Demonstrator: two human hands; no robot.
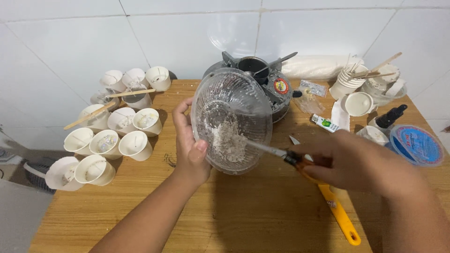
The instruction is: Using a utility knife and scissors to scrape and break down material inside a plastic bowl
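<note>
Two hands over the desk point(243, 215), left hand point(190, 147) gripping a tilted clear plastic bowl point(232, 119) of whitish crumbly residue, right hand point(347, 161) clenched around a metal-tipped tool point(274, 151) pointing leftward into it, white paper cups point(133, 145) clustered left.

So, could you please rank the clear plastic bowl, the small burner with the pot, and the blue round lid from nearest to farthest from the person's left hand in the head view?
1. Clear plastic bowl: held tilted in the left hand, touching it.
2. Small burner with the pot: behind the bowl, at the table's back edge.
3. Blue round lid: far right of the table.
</note>
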